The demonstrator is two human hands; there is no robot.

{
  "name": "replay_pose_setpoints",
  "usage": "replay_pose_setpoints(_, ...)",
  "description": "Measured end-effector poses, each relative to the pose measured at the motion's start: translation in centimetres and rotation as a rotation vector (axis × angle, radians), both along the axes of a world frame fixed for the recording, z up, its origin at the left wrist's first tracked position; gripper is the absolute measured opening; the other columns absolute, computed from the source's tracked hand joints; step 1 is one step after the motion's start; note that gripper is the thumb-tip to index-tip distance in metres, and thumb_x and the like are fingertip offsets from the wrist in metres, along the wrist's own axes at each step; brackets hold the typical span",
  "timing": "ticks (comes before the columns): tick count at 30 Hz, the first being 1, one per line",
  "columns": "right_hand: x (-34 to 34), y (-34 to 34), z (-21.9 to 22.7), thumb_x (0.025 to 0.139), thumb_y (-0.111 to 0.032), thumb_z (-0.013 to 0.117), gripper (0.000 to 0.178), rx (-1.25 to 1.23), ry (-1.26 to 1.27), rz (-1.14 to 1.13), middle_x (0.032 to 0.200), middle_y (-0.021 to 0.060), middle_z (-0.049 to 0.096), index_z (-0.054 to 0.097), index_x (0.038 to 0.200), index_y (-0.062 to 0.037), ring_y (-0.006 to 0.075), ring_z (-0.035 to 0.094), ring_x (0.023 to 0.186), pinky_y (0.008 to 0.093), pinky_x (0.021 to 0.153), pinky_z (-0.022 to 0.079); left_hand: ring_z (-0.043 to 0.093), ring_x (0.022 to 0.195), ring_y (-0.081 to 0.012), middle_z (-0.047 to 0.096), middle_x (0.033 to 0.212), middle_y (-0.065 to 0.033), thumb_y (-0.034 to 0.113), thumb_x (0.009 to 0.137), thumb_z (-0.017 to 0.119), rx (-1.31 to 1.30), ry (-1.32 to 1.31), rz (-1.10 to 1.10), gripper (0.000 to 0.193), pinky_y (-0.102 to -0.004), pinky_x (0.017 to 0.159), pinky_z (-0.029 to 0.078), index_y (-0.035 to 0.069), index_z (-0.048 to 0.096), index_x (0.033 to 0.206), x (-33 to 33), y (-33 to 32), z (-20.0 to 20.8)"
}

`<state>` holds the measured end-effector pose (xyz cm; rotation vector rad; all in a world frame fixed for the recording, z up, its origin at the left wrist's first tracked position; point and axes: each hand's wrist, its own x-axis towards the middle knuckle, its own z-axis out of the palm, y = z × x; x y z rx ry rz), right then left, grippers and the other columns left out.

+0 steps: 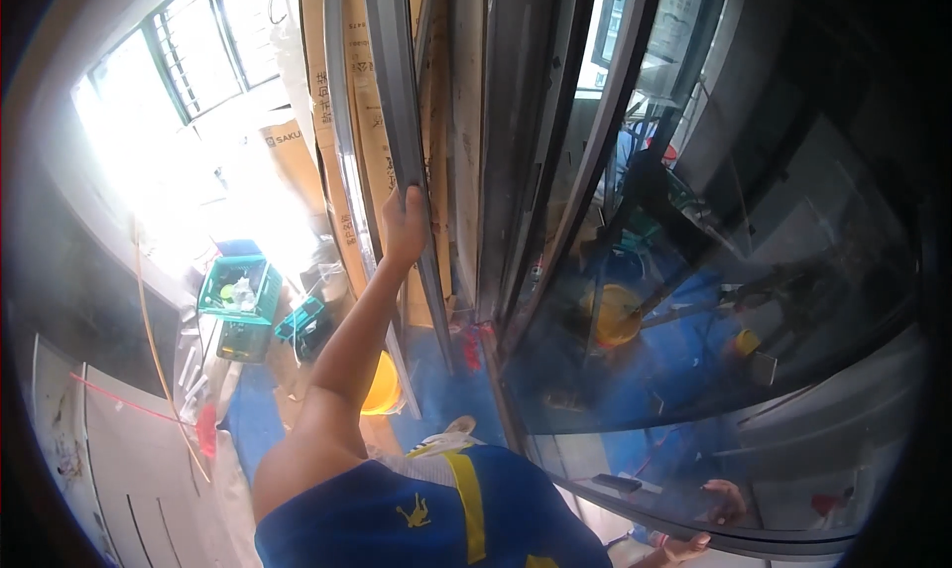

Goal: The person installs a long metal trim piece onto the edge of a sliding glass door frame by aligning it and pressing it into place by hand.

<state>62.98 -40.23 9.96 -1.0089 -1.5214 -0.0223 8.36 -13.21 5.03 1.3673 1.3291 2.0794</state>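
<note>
The grey bar (395,72) stands near-upright before long cardboard packages (373,141), the left hand (404,231) wrapped around it. The right hand (684,548) is at a dark-framed glass panel's (694,379) lower edge; its grip cannot be told. Assessed as partway: bar grasped, release not yet made. A teal basket (238,314) holds clear and green items (238,292); the yellow bucket's (381,385) contents are not visible.

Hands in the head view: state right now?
Left hand: closed around a grey metal bar.
Right hand: at the glass panel's dark frame; whether it grips can't be told.
</note>
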Motion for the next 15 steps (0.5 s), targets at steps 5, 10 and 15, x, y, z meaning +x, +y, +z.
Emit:
replay_pose_setpoints(5,0.7,-0.4,-1.2,0.095,-0.053,0.054,0.059,0.066,0.063,-0.041,0.097,0.0183,0.059,0.056,0.109,0.0043,0.0271,0.059,0.084,0.0393,0.073,0.046,0.055,0.056,-0.0113,0.055,0.065,-0.0029,0.046,0.107,0.047,-0.022,0.007,0.096,0.049,-0.0277,0.051,0.045,0.002,0.056,0.088,-2.0,0.9,-1.7)
replay_pose_setpoints(10,2.5,-2.2,0.3,0.092,-0.035,0.065,0.038,0.072,-0.294,-0.44,0.077,0.0115,0.064,0.066,0.079,0.0007,0.0261,0.064,0.073,0.0367,0.065,0.051,0.057,0.06,-0.0069,0.06,0.069,-0.0001,0.031,0.1,0.066,-0.064,-0.125,0.062,0.033,-0.0255,0.053,0.046,0.003,0.062,0.085,-0.1,1.7,0.5)
replay_pose_setpoints(15,4.1,-4.1,2.3,0.096,-0.034,0.058,0.039,0.085,-0.634,-0.47,0.08,0.0159,0.066,0.065,0.08,0.0008,0.0354,0.067,0.075,0.0451,0.068,0.053,0.06,0.056,-0.0096,0.063,0.067,-0.0018,0.024,0.091,0.077,-0.165,-0.06,0.073,0.025,-0.0255,0.052,0.047,0.003,0.064,0.088,0.2,1.9,1.4)
